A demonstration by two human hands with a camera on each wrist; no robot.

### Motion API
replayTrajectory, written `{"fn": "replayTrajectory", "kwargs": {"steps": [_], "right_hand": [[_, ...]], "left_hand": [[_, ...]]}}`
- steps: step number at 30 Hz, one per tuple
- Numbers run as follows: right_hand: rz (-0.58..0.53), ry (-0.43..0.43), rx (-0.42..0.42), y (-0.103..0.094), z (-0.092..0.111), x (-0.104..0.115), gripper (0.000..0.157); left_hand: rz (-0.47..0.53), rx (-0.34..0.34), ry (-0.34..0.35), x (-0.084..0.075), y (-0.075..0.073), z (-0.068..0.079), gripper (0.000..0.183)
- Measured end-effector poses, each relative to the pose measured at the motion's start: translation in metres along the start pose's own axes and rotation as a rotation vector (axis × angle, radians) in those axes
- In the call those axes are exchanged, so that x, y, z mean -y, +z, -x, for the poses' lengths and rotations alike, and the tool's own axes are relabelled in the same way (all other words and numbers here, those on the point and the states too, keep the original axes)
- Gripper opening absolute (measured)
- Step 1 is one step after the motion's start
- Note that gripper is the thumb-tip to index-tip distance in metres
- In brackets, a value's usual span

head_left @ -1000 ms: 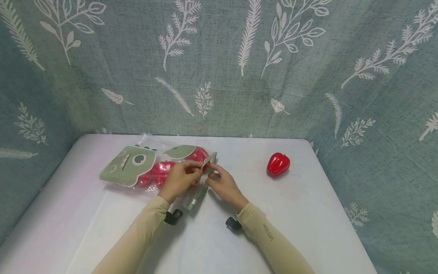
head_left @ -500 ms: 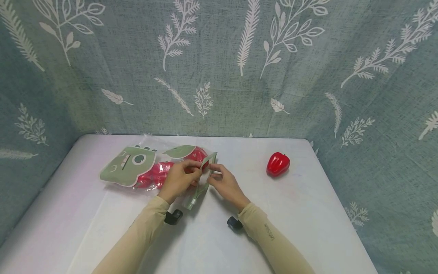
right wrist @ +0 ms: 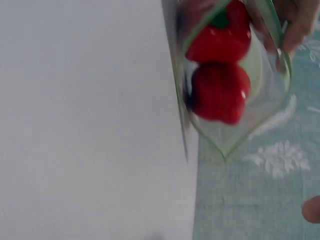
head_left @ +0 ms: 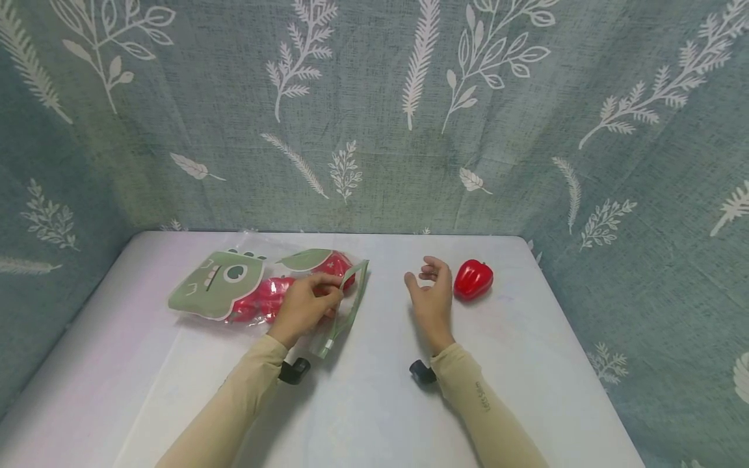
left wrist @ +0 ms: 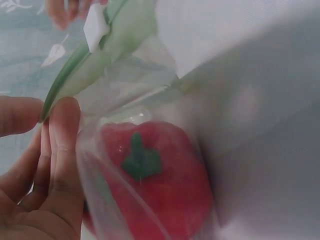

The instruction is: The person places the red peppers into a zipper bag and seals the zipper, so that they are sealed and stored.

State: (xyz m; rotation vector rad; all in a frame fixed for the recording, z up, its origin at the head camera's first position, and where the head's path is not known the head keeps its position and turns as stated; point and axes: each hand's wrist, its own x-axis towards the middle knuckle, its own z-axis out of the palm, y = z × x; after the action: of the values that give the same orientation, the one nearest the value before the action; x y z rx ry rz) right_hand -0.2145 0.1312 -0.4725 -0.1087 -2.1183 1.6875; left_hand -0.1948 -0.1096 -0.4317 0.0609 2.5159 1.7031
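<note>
A clear zip bag with a green cartoon monster print lies on the table, its green-edged mouth parted toward the right. Inside it are several red bell peppers, two of them plainly visible through the mouth in the right wrist view. My left hand pinches the upper edge of the bag's mouth between thumb and fingers. My right hand holds nothing, its fingers loosely bent and thumb apart. Just right of it, close to its fingers, a single red bell pepper lies on the table.
The white table ends at a green leaf-patterned curtain at the back and sides. A white zip slider sits on the bag's green strip. Dark wrist cameras hang under both forearms.
My right hand has let go of the bag's mouth and moved right, close to the loose bell pepper. The left hand has kept its hold on the bag.
</note>
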Motion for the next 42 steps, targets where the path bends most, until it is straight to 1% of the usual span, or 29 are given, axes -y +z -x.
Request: {"fn": "replayTrajectory", "kwargs": {"steps": [3, 5, 8, 11, 14, 17, 21, 23, 26, 29, 36, 42], "right_hand": [[0.004, -0.065, -0.132, -0.011, -0.008, 0.001, 0.049], [0.026, -0.084, -0.193, -0.019, -0.015, 0.001, 0.051], [0.055, -0.087, -0.256, -0.032, -0.023, 0.0, 0.054], [0.09, -0.043, -0.298, -0.045, -0.03, -0.003, 0.06], [0.144, 0.041, -0.33, -0.056, -0.035, -0.006, 0.068], [0.193, 0.141, -0.321, -0.065, -0.039, -0.01, 0.079], [0.254, 0.263, -0.264, -0.073, -0.043, -0.015, 0.092], [0.287, 0.311, -0.237, -0.075, -0.044, -0.017, 0.095], [0.346, 0.358, -0.201, -0.076, -0.044, -0.02, 0.096], [0.389, 0.379, -0.169, -0.077, -0.044, -0.023, 0.094], [0.446, 0.379, -0.108, -0.078, -0.048, -0.031, 0.094], [0.453, 0.364, -0.099, -0.08, -0.05, -0.033, 0.093]], "left_hand": [[0.001, 0.003, -0.001, 0.0, 0.0, 0.0, 0.028], [0.001, 0.005, 0.0, 0.001, -0.001, 0.0, 0.028], [0.002, 0.006, -0.001, 0.001, -0.001, 0.001, 0.029], [0.0, 0.007, -0.004, 0.001, -0.002, 0.001, 0.03], [-0.003, 0.004, -0.007, 0.001, -0.002, 0.001, 0.029], [-0.004, 0.001, -0.007, 0.001, -0.002, 0.001, 0.029], [-0.001, 0.004, -0.007, 0.001, -0.002, 0.0, 0.03], [0.002, 0.005, -0.008, 0.002, -0.002, 0.001, 0.029], [0.004, 0.004, -0.006, 0.002, -0.002, 0.001, 0.029], [0.006, 0.002, -0.001, 0.003, -0.002, 0.001, 0.028], [0.011, -0.001, -0.006, 0.004, -0.002, 0.0, 0.027], [0.015, -0.004, 0.001, 0.003, -0.003, 0.001, 0.028]]}}
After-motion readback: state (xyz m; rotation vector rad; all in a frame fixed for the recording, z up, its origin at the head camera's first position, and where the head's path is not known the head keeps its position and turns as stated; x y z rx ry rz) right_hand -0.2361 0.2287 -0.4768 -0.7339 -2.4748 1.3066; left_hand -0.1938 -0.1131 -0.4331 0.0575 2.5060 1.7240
